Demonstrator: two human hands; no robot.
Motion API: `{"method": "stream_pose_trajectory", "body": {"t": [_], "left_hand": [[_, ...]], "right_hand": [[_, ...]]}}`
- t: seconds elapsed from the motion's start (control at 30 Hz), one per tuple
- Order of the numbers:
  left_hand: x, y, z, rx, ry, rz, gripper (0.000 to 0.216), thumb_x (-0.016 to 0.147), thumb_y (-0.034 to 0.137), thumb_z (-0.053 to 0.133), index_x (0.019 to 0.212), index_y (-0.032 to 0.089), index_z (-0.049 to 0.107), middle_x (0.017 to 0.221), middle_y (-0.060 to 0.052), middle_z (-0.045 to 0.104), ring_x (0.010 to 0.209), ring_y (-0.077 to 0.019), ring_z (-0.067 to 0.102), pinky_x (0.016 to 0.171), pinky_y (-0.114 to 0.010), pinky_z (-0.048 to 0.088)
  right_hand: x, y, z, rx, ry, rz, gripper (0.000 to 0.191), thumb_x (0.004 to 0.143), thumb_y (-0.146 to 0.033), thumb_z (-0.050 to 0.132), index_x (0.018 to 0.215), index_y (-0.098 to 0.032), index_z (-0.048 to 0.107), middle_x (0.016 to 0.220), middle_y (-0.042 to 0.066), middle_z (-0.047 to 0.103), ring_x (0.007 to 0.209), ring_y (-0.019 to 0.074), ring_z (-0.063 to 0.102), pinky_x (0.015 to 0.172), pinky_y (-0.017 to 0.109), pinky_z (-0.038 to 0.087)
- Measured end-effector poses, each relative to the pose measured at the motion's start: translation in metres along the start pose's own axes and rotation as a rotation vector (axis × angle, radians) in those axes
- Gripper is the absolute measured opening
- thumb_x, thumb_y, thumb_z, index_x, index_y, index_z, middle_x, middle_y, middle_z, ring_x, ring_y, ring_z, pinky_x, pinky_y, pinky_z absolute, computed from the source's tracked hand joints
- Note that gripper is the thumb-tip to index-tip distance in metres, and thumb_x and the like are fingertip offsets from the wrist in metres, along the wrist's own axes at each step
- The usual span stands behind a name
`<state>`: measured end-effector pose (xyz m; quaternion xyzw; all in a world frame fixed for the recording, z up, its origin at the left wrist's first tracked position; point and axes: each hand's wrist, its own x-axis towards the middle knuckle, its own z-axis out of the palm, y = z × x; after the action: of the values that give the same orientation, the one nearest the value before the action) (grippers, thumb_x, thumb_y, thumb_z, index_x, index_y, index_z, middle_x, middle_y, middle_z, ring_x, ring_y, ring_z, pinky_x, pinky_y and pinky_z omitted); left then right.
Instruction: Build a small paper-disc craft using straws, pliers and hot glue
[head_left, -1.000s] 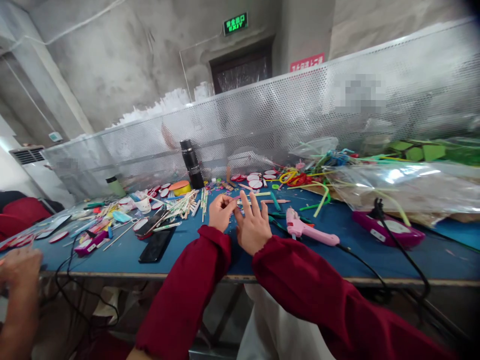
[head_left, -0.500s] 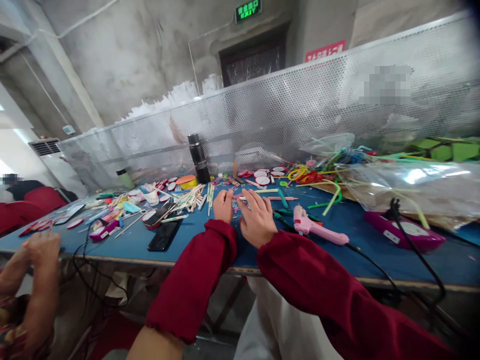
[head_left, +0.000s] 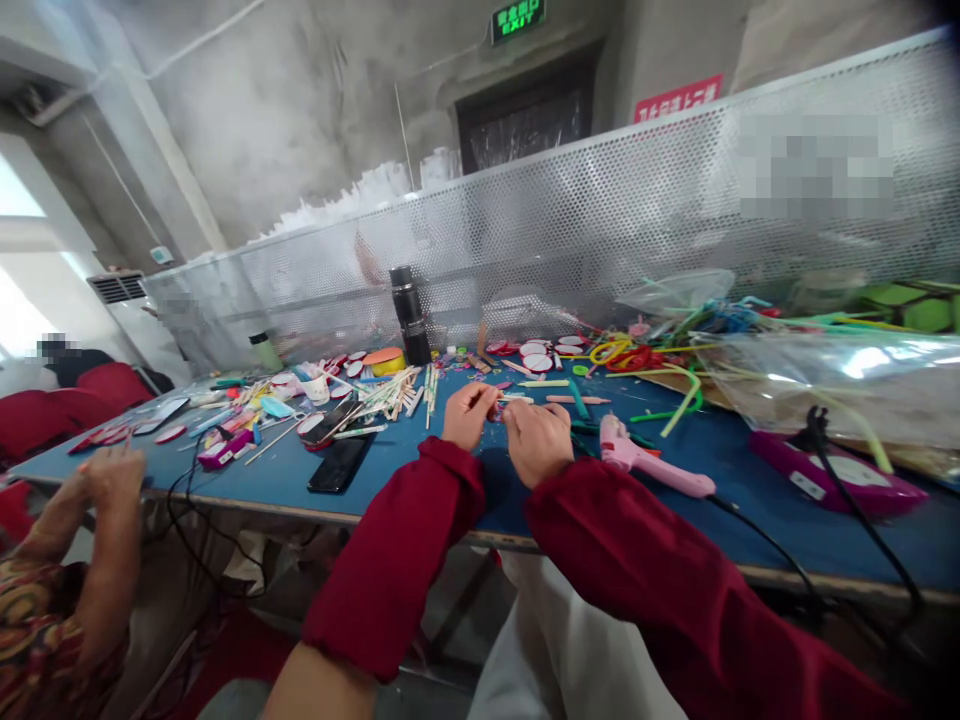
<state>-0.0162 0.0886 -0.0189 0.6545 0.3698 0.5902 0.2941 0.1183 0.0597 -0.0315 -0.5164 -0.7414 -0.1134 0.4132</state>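
My left hand (head_left: 466, 414) and my right hand (head_left: 537, 440) rest close together on the blue table (head_left: 420, 490), both in dark red sleeves. The fingers of each hand are curled in a pinch around small craft pieces between them, too small to name. A pink glue gun (head_left: 649, 462) lies just right of my right hand, its black cord running off to the right. A pile of wooden sticks (head_left: 390, 392) lies ahead and to the left of my left hand.
A black phone (head_left: 339, 463), a black flask (head_left: 411, 316), round red-and-white discs (head_left: 537, 355), coloured straws (head_left: 660, 370) and a clear plastic bag (head_left: 825, 375) crowd the table. A purple device (head_left: 832, 468) sits right. Another person's hands (head_left: 105, 480) work at the left. A perforated metal screen (head_left: 600, 220) backs the table.
My right hand's outstretched fingers have curled in, and both hands now pinch at small pieces between them. The view has shifted to the left.
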Motion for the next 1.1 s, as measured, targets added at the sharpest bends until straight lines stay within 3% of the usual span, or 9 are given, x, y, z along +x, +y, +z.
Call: {"method": "stream_pose_trajectory", "body": {"t": [0.13,0.33,0.43,0.6,0.73,0.83,0.97,1.1], "left_hand": [[0.001,0.006,-0.003,-0.13,-0.096,-0.094,0.044,0.078,0.058,0.069,0.087,0.016,0.074,0.067,-0.003,0.063,0.059,-0.0123,0.052,0.052,-0.025,0.036],[0.001,0.005,-0.007,-0.136,-0.238,-0.128,0.039,0.074,0.051,0.075,0.092,0.017,0.079,0.075,-0.003,0.066,0.061,-0.0113,0.051,0.053,-0.024,0.037],[0.002,0.004,-0.007,-0.098,-0.192,-0.093,0.035,0.071,0.05,0.078,0.082,0.017,0.078,0.078,-0.004,0.067,0.063,-0.0115,0.051,0.056,-0.026,0.039],[0.006,0.001,-0.007,-0.074,-0.079,-0.049,0.036,0.063,0.049,0.084,0.065,0.015,0.069,0.066,0.0,0.06,0.063,-0.011,0.05,0.061,-0.025,0.041],[0.008,-0.005,-0.008,-0.17,0.052,-0.112,0.043,0.066,0.053,0.081,0.064,0.016,0.059,0.055,0.006,0.046,0.053,-0.0069,0.038,0.053,-0.022,0.032],[0.008,-0.007,-0.008,-0.269,0.028,-0.162,0.048,0.07,0.06,0.075,0.068,0.017,0.054,0.057,0.005,0.048,0.051,-0.007,0.04,0.05,-0.022,0.03],[0.007,-0.007,-0.006,-0.285,-0.024,-0.152,0.051,0.078,0.063,0.067,0.064,0.018,0.047,0.056,0.003,0.049,0.049,-0.008,0.04,0.048,-0.023,0.029],[0.007,-0.007,-0.009,-0.102,0.087,-0.077,0.051,0.084,0.055,0.062,0.054,0.019,0.043,0.048,0.004,0.042,0.047,-0.0084,0.037,0.051,-0.025,0.03]], "right_hand": [[0.002,0.006,0.003,-0.047,0.001,0.028,0.042,0.102,-0.031,0.033,0.083,-0.018,0.067,0.072,0.008,0.073,0.067,0.0191,0.06,0.085,0.036,0.03],[0.003,0.013,0.009,-0.07,-0.007,0.042,0.046,0.102,-0.035,0.035,0.076,-0.018,0.068,0.071,0.008,0.074,0.06,0.0179,0.057,0.079,0.035,0.03],[0.003,0.015,0.01,-0.052,-0.006,0.027,0.047,0.102,-0.038,0.036,0.074,-0.018,0.068,0.068,0.008,0.073,0.059,0.0182,0.057,0.077,0.035,0.031],[0.002,0.014,0.014,0.017,0.023,-0.03,0.044,0.102,-0.032,0.033,0.078,-0.019,0.067,0.064,0.008,0.07,0.059,0.0206,0.058,0.073,0.036,0.035],[0.002,0.015,0.015,0.121,0.051,-0.102,0.04,0.103,-0.024,0.031,0.086,-0.02,0.066,0.071,0.007,0.072,0.068,0.0209,0.064,0.073,0.034,0.04],[0.003,0.015,0.013,0.18,0.061,-0.153,0.038,0.102,-0.019,0.03,0.095,-0.02,0.067,0.08,0.006,0.075,0.074,0.0188,0.066,0.076,0.032,0.042],[0.003,0.011,0.006,0.183,0.049,-0.202,0.038,0.101,-0.025,0.037,0.074,-0.021,0.065,0.068,0.004,0.069,0.065,0.0176,0.059,0.069,0.032,0.036],[-0.001,0.005,0.005,0.17,0.018,-0.254,0.044,0.099,-0.032,0.043,0.06,-0.02,0.06,0.057,0.004,0.061,0.056,0.0156,0.048,0.063,0.033,0.027]]}}
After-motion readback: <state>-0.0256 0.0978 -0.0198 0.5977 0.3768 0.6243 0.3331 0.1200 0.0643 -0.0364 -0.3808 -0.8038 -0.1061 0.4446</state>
